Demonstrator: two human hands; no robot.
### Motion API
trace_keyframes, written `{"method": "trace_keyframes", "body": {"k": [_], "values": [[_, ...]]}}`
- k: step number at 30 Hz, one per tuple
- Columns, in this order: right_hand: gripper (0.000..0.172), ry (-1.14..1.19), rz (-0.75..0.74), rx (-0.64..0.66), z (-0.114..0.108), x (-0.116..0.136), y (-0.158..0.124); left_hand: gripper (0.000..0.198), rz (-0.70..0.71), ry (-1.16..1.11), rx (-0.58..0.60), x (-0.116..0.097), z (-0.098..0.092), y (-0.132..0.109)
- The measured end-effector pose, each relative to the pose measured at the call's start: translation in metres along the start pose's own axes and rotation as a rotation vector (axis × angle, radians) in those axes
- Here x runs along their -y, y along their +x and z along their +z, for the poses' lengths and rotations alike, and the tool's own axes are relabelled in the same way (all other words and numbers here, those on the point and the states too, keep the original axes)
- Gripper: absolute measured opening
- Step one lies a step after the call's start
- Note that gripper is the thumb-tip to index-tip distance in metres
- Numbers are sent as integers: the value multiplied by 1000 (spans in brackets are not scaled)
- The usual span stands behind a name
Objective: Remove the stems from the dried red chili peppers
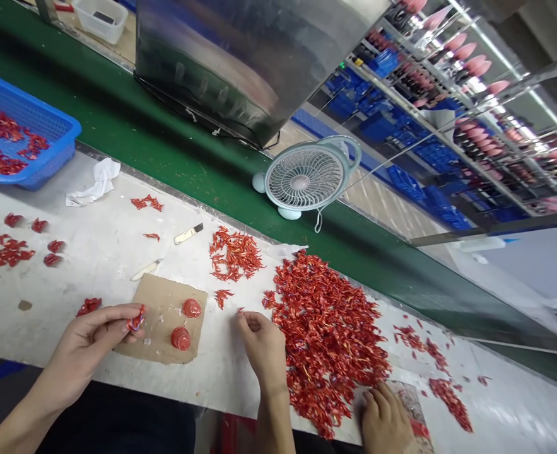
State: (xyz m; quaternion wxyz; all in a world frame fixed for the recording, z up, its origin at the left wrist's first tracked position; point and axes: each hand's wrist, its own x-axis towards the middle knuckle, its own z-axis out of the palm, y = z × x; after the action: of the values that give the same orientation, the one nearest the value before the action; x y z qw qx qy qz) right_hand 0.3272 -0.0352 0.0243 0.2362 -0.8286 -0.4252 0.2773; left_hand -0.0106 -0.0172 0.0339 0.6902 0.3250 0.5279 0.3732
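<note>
My left hand (101,334) pinches a small red piece with blue and white marks (135,318) over the left edge of a cardboard sheet (164,315). Two round red pots (192,308) stand on the cardboard's right part. My right hand (259,334) is closed, its thumb and index finger meeting at a tiny reddish bit, right of the cardboard. Beside it on the right lies a large heap of red pieces (330,334). A smaller red pile (234,253) sits above. Behind the cardboard are a white-handled knife (146,270) and a brush (188,234).
A blue basket (53,145) of red pieces stands at the left, near crumpled white tissue (96,183). A fan (306,175) stands on the green belt (188,170) beyond the table. Another person's hand (386,419) rests right of the heap.
</note>
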Motion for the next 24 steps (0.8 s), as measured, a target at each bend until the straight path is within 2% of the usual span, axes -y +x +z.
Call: {"method": "trace_keyframes", "body": {"k": [2,4,7,9,11,15,20,24], "values": [[28,144,-40,-7,-1,6,-4,31,-6,-2,16,-3,2,0],[25,344,-70,39,3,15,-10,36,11,0,33,-6,4,1],[21,579,-47,202,16,34,-20,35,41,38,7,-10,9,2],[17,646,-10,288,26,46,-25,34,67,83,2,-10,11,3],[14,655,9,322,34,55,-26,35,88,126,20,-9,13,3],[15,584,-9,297,43,62,-25,37,62,95,61,-6,15,2],[16,515,-9,287,47,65,-24,29,4,1,83,-3,18,2],[16,520,3,307,48,65,-23,28,12,-12,77,-5,22,4]]}}
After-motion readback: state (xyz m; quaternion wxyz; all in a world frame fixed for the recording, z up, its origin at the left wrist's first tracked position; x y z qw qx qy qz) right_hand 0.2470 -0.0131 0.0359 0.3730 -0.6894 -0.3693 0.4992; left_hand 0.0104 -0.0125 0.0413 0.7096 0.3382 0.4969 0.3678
